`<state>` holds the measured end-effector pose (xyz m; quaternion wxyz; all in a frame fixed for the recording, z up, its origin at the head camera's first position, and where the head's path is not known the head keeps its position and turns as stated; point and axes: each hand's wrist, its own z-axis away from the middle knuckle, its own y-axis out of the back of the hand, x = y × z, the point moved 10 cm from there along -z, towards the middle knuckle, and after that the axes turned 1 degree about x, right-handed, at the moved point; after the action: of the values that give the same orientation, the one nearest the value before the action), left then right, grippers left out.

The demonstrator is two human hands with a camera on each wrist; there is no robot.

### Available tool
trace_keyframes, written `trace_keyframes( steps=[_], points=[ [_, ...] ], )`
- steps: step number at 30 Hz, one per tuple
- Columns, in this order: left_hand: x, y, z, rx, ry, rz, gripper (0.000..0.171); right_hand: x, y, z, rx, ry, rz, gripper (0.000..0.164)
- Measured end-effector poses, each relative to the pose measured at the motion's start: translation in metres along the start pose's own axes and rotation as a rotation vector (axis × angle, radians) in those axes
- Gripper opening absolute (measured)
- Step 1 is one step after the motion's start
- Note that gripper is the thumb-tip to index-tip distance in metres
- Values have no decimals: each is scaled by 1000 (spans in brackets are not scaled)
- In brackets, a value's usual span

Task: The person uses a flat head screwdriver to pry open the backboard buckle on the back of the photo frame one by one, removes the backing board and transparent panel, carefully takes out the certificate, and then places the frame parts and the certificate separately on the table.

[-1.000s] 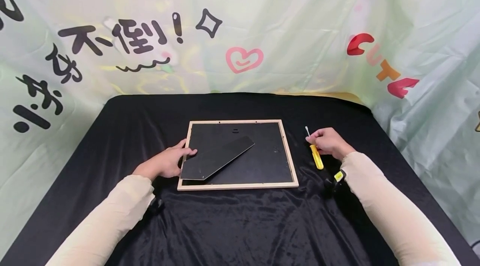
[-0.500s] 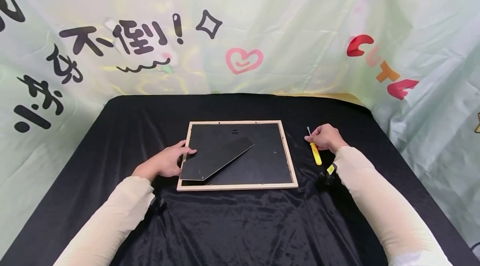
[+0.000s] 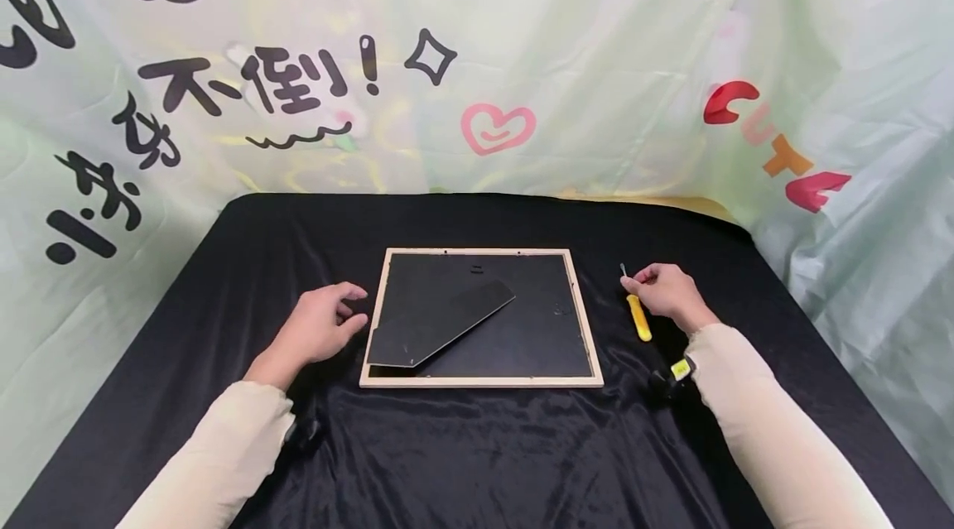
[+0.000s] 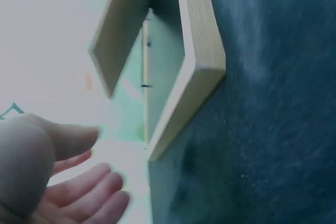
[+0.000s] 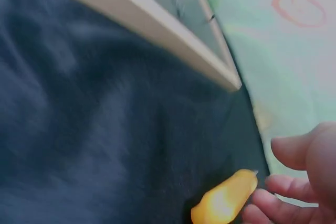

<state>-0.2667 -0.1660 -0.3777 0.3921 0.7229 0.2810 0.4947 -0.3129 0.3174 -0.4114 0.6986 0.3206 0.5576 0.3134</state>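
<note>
A picture frame [image 3: 484, 384] with a light wood border lies back side up on the black cloth. Its black easel stand [image 3: 447, 322] slants up off the backing board [image 3: 544, 330]. My left hand [image 3: 316, 326] is just left of the frame, not touching it, fingers loosely bent and holding nothing. To the right of the frame, a screwdriver [image 3: 638, 319] with a yellow handle lies on the cloth. My right hand [image 3: 667, 293] is over its metal shaft. In the right wrist view, thumb and fingers stand apart beside the yellow handle [image 5: 226, 198]; whether they touch it is unclear.
A black velvety cloth [image 3: 477, 454] covers the table. Behind it hangs a pale green curtain [image 3: 596, 82] with dark writing, a pink heart and coloured letters. Small dark fasteners sit along the frame's inner edges.
My left hand has let go of the frame's left edge and drawn back to the left. My right hand stays around the screwdriver's shaft. The head view has shifted slightly.
</note>
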Motion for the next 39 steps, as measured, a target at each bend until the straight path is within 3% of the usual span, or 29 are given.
trace_keyframes(
  steps=[2,4,8,12,15,19,24,33,39],
  points=[
    [5,13,9,134,-4,10,23,-5,4,11,69,56,14,43],
    [10,21,17,221,-5,22,21,-15,8,23,147,122,26,42],
    [14,19,26,236,25,44,23,-44,4,48,275,287,67,32],
    [14,5,30,115,40,32,37,-81,-11,69,304,507,154,34],
    [13,-7,30,-3,-1,27,54,-105,-29,76,251,639,216,43],
    [6,-21,27,-147,-65,65,82,-130,-55,74,147,742,286,50],
    [-6,-35,24,-289,-70,78,109,-156,-86,69,37,839,374,55],
    [-9,-49,19,-373,-90,45,106,-197,-129,62,-120,905,510,59],
    [-9,-50,21,-414,-63,7,106,-225,-154,73,-179,975,558,67]
  ],
)
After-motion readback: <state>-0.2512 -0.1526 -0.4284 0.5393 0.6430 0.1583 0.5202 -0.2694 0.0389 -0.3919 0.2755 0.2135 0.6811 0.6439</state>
